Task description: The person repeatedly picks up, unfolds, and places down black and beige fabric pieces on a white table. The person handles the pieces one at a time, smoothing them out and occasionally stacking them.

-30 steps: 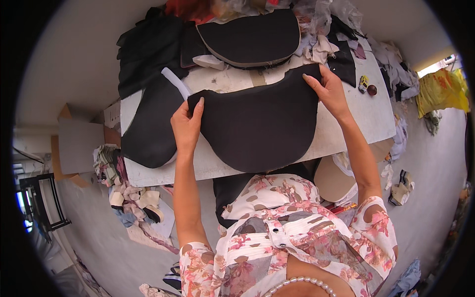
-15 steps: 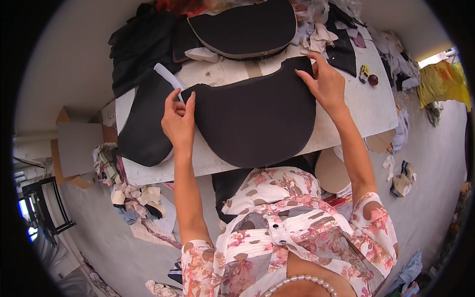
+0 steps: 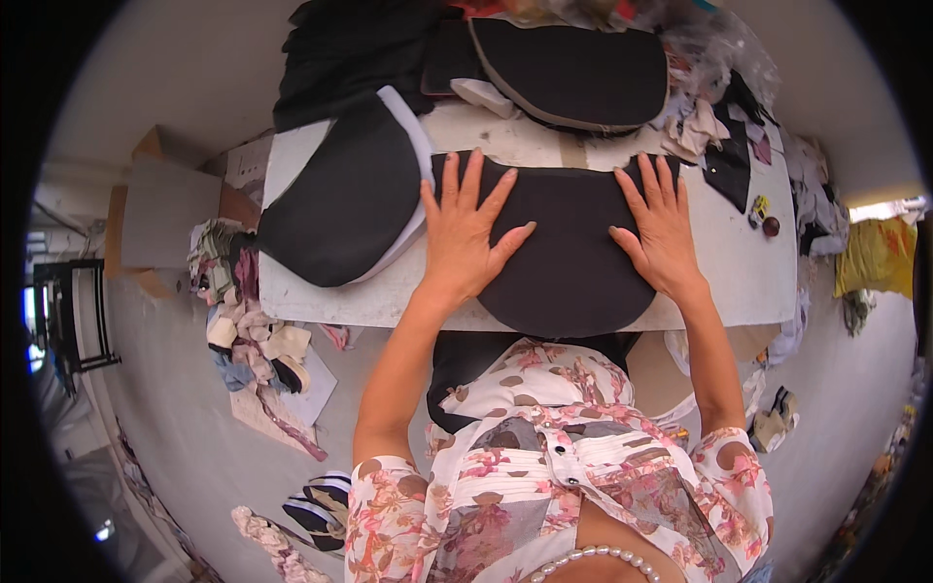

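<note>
A black half-round fabric piece (image 3: 569, 262) lies flat on the white table (image 3: 729, 282) in front of me, its curved side toward my body. My left hand (image 3: 466, 228) presses on its left end with the fingers spread. On its right end rests my right hand (image 3: 661, 228), also flat with fingers apart. To the left, another black curved piece (image 3: 340, 199) lies over a white layer that shows along its right edge. The table's far side holds a stack of black half-round pieces (image 3: 583, 73) with pale edges.
Folded black cloth (image 3: 355, 58) is heaped at the far left. Fabric scraps (image 3: 695, 131), a small yellow toy car (image 3: 759, 207) and a dark red ball (image 3: 771, 226) sit at the right. A cardboard box (image 3: 165, 214) and scrap piles (image 3: 258, 350) stand left of the table.
Both hands have gone from pinching the piece's upper corners to lying spread on it. The piece now rests flat on the table. The view has shifted.
</note>
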Motion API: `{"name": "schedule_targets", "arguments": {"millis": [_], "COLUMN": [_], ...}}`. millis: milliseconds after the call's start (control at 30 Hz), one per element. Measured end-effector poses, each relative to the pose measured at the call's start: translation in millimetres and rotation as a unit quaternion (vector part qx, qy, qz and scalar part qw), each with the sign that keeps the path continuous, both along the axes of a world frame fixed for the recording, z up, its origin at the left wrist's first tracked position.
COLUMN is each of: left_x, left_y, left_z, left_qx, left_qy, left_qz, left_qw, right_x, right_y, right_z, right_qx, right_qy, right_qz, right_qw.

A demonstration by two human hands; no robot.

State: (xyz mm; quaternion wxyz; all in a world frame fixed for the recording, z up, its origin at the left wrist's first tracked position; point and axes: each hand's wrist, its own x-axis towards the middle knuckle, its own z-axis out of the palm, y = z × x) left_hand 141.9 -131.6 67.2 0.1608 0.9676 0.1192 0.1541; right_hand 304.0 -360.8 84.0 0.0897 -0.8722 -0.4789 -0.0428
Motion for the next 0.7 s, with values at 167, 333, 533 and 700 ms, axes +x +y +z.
{"name": "schedule_targets", "arguments": {"millis": [167, 333, 533, 700], "left_x": [-19.6, -78.5, -156.9, -183.1], "left_y": [-0.8, 19.1, 67.0, 89.2], "left_z": [1.2, 8.4, -4.9, -19.3], "left_qx": [-0.109, -0.118, -0.271, -0.277], "left_qy": [-0.156, -0.354, -0.49, -0.476], "left_qz": [0.018, 0.16, 0.377, 0.412], "left_qw": [0.982, 0.914, 0.737, 0.726], "right_x": [-15.6, -84.6, -158.8, -160.3], "right_y": [52.3, 184.0, 304.6, 324.9], "right_z": [53.5, 65.2, -0.6, -18.7], "right_qx": [0.204, 0.244, 0.186, 0.126], "right_qy": [-0.086, 0.278, 0.169, 0.196], "right_qz": [0.041, 0.235, 0.337, 0.335], "right_qw": [0.974, 0.899, 0.907, 0.913]}}
